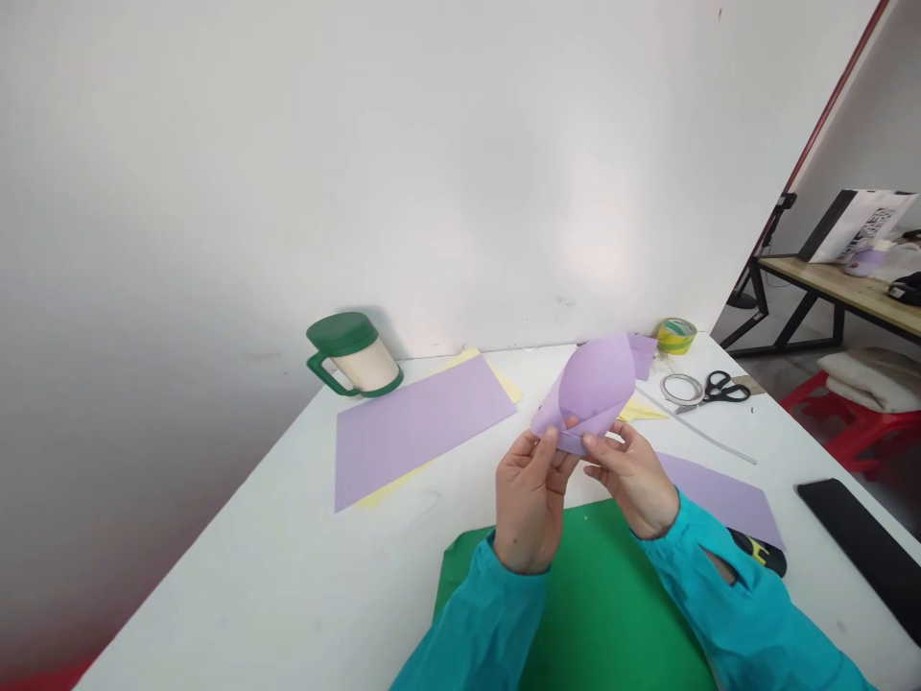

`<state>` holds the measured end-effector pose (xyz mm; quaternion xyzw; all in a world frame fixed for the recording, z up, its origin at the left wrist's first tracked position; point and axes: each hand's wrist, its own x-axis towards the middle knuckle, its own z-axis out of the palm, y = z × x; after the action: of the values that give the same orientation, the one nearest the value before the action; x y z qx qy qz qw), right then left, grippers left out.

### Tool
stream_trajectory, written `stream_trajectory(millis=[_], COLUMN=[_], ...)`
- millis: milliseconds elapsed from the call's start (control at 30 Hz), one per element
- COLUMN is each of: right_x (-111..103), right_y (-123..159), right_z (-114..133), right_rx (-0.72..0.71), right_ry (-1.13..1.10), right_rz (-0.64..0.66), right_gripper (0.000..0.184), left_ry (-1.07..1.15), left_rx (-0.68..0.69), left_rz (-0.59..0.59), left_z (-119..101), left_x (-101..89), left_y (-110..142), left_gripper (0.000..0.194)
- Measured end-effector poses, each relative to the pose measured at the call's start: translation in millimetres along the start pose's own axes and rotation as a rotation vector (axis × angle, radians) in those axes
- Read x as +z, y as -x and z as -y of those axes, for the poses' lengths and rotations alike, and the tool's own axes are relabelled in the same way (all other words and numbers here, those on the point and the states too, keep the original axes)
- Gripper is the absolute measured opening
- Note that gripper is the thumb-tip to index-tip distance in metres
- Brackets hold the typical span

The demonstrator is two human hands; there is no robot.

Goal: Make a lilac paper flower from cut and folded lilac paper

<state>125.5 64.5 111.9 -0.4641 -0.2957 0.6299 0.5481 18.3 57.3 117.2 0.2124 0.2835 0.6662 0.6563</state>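
A sheet of purple paper (596, 379), curled over into a loose roll with a narrow fold along its lower edge, is held up above the table. My left hand (531, 494) pinches the folded edge at its left, thumb in front and fingers behind. At the right end of that edge, my right hand (633, 475) grips the paper between thumb and fingers. Below my forearms lies a green sheet (590, 595). Flat purple paper (723, 494) sits to the right of my right hand, partly over a black and yellow object (759, 552).
A green-and-white mug (356, 353) stands at the back left by purple sheets (424, 427) over yellow ones. Back right are yellow tape (676, 336), a white tape roll (681, 389), black scissors (723, 387) and a thin strip (709, 437). A black bar (863, 552) lies near the right edge.
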Motion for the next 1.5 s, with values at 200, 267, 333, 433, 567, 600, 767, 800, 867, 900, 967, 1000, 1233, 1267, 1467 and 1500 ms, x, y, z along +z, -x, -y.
stream_trajectory(millis=[200,267,333,433,567,600,767,800,867,900,967,1000,1233,1267,1467,1500], right_x=[-7,-9,-12,-17,-22,-23,-23,-23,-22,-22,-21,-21,-18,-18,-18,-18], right_y=[1,4,5,3,-3,-4,-3,-3,-2,-1,-1,0,2,3,5,5], right_z=[-4,-1,4,10,13,13,15,15,17,17,18,18,19,19,20,21], right_rx=[-0.758,-1.053,-1.173,-1.173,-1.176,-1.183,-1.186,-1.177,-1.168,-1.166,-1.153,-1.142,-1.114,-1.124,-1.141,-1.134], right_ry=[0.627,0.945,1.187,1.306,1.276,1.265,1.215,1.211,1.194,1.174,1.124,1.101,1.013,1.004,1.008,1.008], right_rz=[-0.314,-0.311,-0.205,-0.073,-0.039,-0.036,0.017,0.035,0.056,0.061,0.074,0.078,0.030,0.024,0.029,0.044], right_gripper=[0.074,0.055,0.029,0.014,0.014,0.015,0.015,0.014,0.012,0.013,0.016,0.017,0.018,0.017,0.016,0.016], left_ry=[-0.066,-0.113,-0.151,-0.152,-0.105,-0.098,-0.117,-0.144,-0.211,-0.246,-0.301,-0.322,-0.501,-0.511,-0.519,-0.526], left_rx=[0.040,0.030,0.015,-0.035,-0.085,-0.084,-0.048,-0.031,0.000,0.010,0.039,0.063,0.251,0.261,0.223,0.215], left_rz=[-0.023,-0.023,-0.011,0.026,0.085,0.098,0.064,0.049,0.044,0.052,0.054,0.043,0.069,0.068,0.042,0.040], left_z=[-3,-3,-4,-5,-7,-7,-6,-6,-6,-7,-7,-7,-8,-8,-8,-8], left_x=[2.7,3.7,4.5,4.5,3.5,3.2,1.8,1.6,1.3,1.2,1.0,0.8,-2.8,-3.0,-2.4,-2.4], left_y=[2,3,3,3,2,2,1,1,0,0,1,1,4,4,3,4], left_gripper=[0.024,0.024,0.026,0.027,0.028,0.027,0.025,0.025,0.024,0.024,0.028,0.031,0.012,0.012,0.019,0.018])
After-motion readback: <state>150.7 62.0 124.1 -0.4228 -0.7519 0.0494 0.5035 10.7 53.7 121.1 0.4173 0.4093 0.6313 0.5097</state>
